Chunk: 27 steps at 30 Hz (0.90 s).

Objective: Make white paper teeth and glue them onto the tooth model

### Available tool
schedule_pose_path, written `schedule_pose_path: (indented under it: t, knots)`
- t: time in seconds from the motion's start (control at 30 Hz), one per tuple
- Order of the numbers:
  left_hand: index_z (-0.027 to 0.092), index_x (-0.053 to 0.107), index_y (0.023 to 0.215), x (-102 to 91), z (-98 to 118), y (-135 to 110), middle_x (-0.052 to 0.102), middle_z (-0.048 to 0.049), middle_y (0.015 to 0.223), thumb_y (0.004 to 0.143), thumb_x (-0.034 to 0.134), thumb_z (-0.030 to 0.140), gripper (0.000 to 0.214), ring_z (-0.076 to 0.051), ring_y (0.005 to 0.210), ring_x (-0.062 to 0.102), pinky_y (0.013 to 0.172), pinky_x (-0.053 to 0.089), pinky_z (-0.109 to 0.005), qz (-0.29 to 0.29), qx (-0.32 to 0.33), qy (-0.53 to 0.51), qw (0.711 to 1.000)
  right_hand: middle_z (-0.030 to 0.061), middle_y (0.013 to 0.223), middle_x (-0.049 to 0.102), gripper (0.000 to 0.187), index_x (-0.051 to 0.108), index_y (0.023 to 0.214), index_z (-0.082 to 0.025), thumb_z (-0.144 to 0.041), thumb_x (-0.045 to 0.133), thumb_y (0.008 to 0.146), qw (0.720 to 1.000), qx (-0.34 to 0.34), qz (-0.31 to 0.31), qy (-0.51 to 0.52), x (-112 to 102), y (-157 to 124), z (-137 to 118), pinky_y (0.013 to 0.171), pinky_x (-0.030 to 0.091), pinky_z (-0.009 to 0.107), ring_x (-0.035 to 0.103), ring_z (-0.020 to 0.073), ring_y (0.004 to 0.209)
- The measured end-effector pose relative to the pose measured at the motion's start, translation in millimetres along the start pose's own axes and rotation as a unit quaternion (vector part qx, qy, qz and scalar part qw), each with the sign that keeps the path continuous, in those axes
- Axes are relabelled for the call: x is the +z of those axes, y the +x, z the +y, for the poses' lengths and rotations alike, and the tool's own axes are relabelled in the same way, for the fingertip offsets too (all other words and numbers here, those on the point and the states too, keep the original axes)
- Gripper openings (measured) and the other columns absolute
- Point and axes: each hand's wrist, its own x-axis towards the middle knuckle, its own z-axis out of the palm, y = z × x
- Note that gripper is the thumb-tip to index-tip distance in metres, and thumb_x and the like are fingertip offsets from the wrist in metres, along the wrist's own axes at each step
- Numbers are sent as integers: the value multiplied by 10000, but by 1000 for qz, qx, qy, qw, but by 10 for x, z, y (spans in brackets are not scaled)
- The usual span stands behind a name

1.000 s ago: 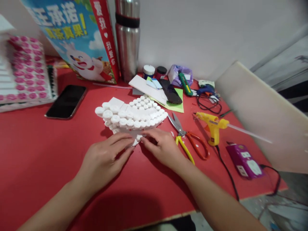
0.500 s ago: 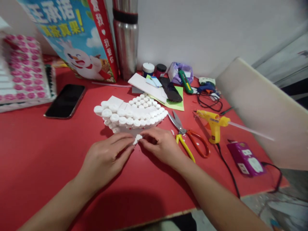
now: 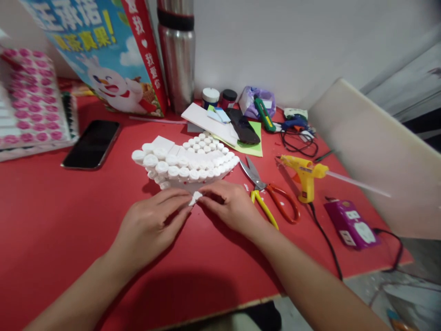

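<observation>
Between the fingertips of my left hand (image 3: pixel 156 223) and my right hand (image 3: pixel 229 204) is a small white piece (image 3: pixel 195 198), perhaps paper or foam; its exact kind is too small to tell. Both hands are closed in a pinch on it, low over the table. Just behind them stands a white curved model (image 3: pixel 186 163), its edges lined with rows of short white rolls and its middle flat. My fingers hide part of its lower front. Right of my right hand lie scissors with red handles (image 3: pixel 284 204) and a yellow-handled tool (image 3: pixel 265 210).
On the red table (image 3: pixel 51 220), a yellow glue gun (image 3: pixel 306 177) rests at right beside a purple box (image 3: pixel 351 225) with a cable. Behind are a steel flask (image 3: pixel 177 69), jars, a green cutter (image 3: pixel 264 115) and cards (image 3: pixel 210 122). A phone (image 3: pixel 91 145) lies at left.
The view has shifted slightly, moving the table items a little left and up. Both hands keep their pinch, and the small white piece appears slightly turned between the fingertips.
</observation>
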Motion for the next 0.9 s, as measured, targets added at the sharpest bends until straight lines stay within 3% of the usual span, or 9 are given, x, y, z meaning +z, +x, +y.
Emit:
schedule_pose_path:
  t: [0.73, 0.9]
  knots:
    - [229, 748, 1130, -21, -8, 15, 788, -68, 1159, 996, 631, 249, 180, -237, 1006, 770, 831, 621, -355, -11, -4, -19, 1000, 56, 1057, 825, 148, 806, 1073, -209, -238, 685, 993, 1000, 6, 5, 1, 31, 2, 20, 862, 516, 296, 746, 190, 968]
    - [235, 743, 1153, -36, -37, -2, 782, -71, 1181, 990, 627, 238, 200, -245, 1035, 763, 882, 616, -371, -8, -11, -26, 1000, 53, 1001, 820, 179, 796, 1105, -208, -277, 717, 960, 1000, 20, 9, -1, 21, 1, 22, 773, 506, 284, 735, 185, 888]
